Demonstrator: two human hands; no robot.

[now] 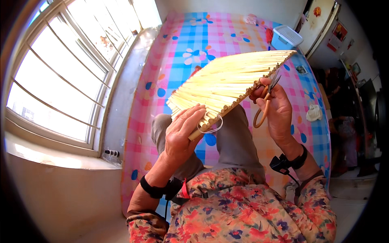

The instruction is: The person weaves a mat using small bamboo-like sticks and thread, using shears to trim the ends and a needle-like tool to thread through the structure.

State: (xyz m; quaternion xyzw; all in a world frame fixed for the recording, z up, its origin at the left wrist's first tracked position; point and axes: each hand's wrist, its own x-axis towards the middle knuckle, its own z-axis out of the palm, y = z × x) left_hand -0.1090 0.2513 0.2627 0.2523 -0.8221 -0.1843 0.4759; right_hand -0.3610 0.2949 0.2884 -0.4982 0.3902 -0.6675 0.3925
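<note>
At the centre of the frame a fan-shaped panel of pale straw strips [227, 81] slants from lower left up to the upper right. The left hand [182, 133] grasps its lower end, fingers curled over the strips beside a loop of white thread [214, 125]. The right hand [275, 109], right of centre, is clenched around small snips with a tan looped handle [265, 103], blades touching the panel's beaded edge. Beneath lies a pink-and-blue checked bedspread [194, 36]

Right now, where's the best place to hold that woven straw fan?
Probably at the lower corner of the woven straw fan, from underneath, where the left hand already clamps it. The strips gather into a bound edge there; the far splayed ends look loose.
</note>
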